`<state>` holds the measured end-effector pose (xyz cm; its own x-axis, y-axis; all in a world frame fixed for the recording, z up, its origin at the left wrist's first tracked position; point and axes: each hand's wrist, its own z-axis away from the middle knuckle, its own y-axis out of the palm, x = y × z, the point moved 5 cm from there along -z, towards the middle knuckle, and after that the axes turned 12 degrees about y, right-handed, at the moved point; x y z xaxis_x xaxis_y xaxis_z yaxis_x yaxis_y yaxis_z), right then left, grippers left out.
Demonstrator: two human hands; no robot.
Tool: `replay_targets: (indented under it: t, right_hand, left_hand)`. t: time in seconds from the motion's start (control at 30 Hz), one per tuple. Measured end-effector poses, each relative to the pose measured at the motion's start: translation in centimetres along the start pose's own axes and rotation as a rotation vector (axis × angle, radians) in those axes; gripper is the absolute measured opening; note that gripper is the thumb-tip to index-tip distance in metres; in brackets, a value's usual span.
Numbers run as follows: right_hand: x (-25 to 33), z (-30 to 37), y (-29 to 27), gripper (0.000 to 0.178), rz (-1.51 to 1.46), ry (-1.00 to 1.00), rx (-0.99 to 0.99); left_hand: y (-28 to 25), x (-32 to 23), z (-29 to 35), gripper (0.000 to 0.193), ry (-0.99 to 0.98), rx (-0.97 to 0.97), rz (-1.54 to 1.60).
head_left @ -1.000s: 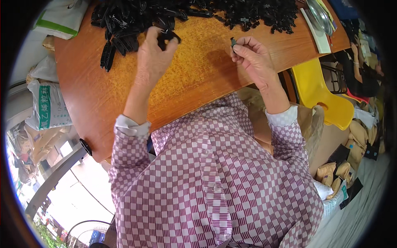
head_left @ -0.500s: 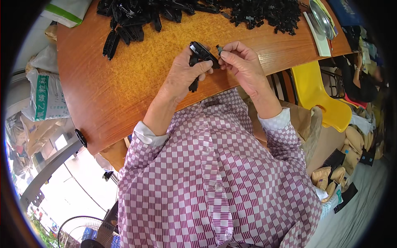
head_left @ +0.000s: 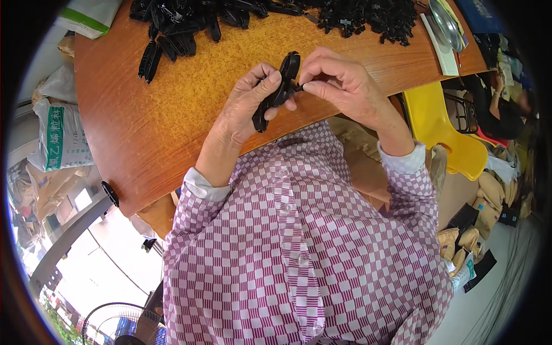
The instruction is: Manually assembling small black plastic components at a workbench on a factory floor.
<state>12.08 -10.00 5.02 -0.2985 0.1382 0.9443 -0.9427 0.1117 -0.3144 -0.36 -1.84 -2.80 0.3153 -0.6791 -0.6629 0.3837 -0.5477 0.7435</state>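
Note:
My left hand [head_left: 247, 100] grips a long black plastic part [head_left: 286, 75], thumb on top, tilted with its upper end leaning right above the table's near edge. From the right, my right hand [head_left: 345, 83] pinches a small dark piece [head_left: 297, 88] between thumb and forefinger, right against the side of the long part. Whether the small piece sits in the part or only touches it, I cannot tell. At the far left of the table lies a heap of similar long black parts [head_left: 184, 43]; beside it is a pile of small black pieces [head_left: 368, 23].
The wooden table [head_left: 155, 126] curves around in front of me. A metal dish [head_left: 445, 26] and a white strip [head_left: 438, 46] lie at its right end. A yellow chair [head_left: 431, 123] stands right, sacks [head_left: 63, 135] left, a fan [head_left: 123, 325] lower left. Someone sits far right.
The long part has been turned more upright in my left hand. My right hand has rotated and brought the small piece against its side; the right forearm has swung outward.

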Motion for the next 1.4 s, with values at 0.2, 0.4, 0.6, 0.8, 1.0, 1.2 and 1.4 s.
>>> replay_targets:
  t: [0.2,0.4,0.6,0.8,1.0,1.2,1.4]
  right_hand:
    - [2.0,-0.1,0.5,0.008,0.477,-0.13,0.047]
    - [1.6,-0.9,0.9,0.007,0.55,-0.123,0.117]
    - [-0.8,-1.7,0.5,0.018,0.258,-0.033,0.031]
    - [-4.6,-1.3,1.5,0.036,-0.406,0.299,-0.072]
    - [-5.1,-0.6,2.4,0.038,-0.665,0.475,0.021]
    - [-6.2,0.1,2.9,0.033,-0.534,0.307,-0.147]
    - [-6.2,0.1,4.2,0.021,-0.476,0.315,-0.284]
  left_hand:
    - [0.1,0.3,0.1,0.015,-0.013,-0.007,-0.153]
    - [-0.4,0.6,0.2,0.018,0.02,0.024,-0.24]
    - [-0.7,1.0,0.4,0.01,0.016,0.039,-0.158]
    - [-0.1,0.2,0.1,0.027,0.088,0.003,-0.158]
    - [1.0,-1.0,0.4,0.055,0.063,0.047,-0.555]
    - [1.6,-0.2,0.2,0.06,0.069,0.074,-0.761]
    - [1.2,-0.2,0.3,0.052,-0.039,0.009,-0.823]
